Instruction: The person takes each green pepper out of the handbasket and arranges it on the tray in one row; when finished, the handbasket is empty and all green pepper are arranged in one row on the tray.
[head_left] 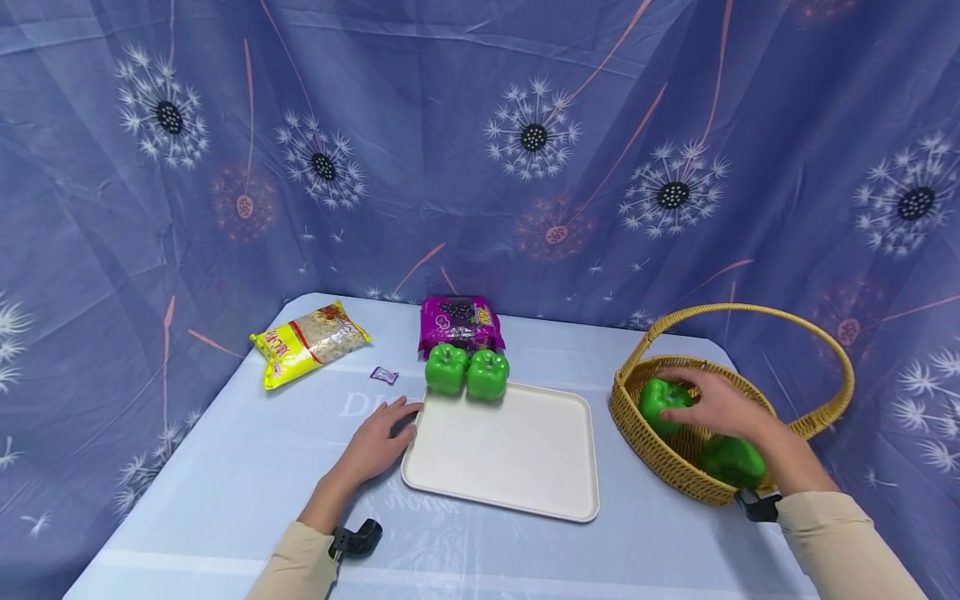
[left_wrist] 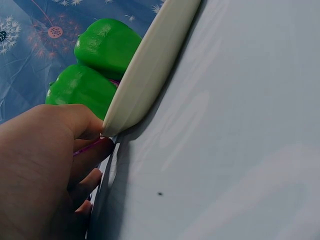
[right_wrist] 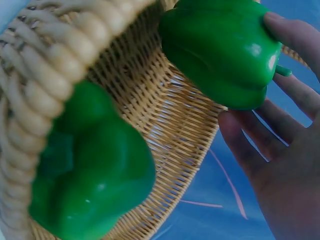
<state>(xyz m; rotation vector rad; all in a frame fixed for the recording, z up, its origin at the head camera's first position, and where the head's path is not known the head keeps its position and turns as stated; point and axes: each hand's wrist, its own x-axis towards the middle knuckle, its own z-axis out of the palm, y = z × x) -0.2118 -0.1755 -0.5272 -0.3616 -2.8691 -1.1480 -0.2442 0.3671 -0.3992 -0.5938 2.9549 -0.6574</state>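
Observation:
My right hand [head_left: 716, 404] reaches into the wicker basket [head_left: 630, 417] and grips a green bell pepper [head_left: 660, 406]. In the right wrist view, its thumb and fingers lie around the stem end of that pepper [right_wrist: 220, 55]. A second green pepper [right_wrist: 95, 165] lies in the basket, nearer my wrist. My left hand [head_left: 377, 442] rests at the left edge of the white tray [head_left: 502, 454], thumb and fingertips right at its rim [left_wrist: 145, 75]. Two more green peppers [head_left: 446, 369] stand side by side at the tray's far left edge.
Behind those peppers stands a purple package [head_left: 459, 321]. A yellow bag [head_left: 311, 343] lies at the table's far left, with a small purple packet [head_left: 385, 375] nearby. The basket's tall handle [head_left: 735, 307] arches above my right hand. A patterned blue cloth [head_left: 420, 150] hangs behind the table.

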